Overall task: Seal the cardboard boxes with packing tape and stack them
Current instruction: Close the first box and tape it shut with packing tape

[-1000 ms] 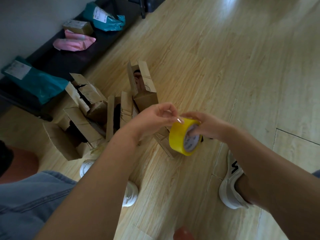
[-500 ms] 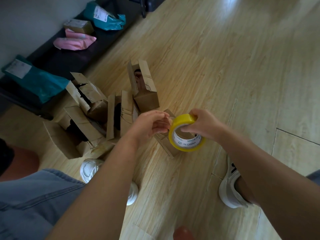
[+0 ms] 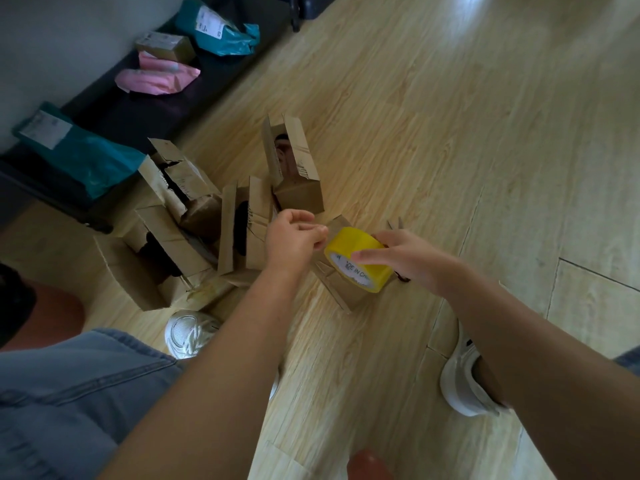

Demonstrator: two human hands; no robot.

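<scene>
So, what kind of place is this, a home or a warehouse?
Probably a room in a home or small office used for packing, not a warehouse: wood-look floor, open cardboard boxes standing on it, teal and pink mailer bags on a dark low bench by the wall.

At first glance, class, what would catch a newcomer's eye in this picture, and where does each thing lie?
The yellow tape roll stands out at centre, held by the right hand while the left hand pinches at its rim. Just behind, open cardboard boxes crowd the wooden floor; a teal bag and a pink bag lie on the dark bench upper left.
</scene>
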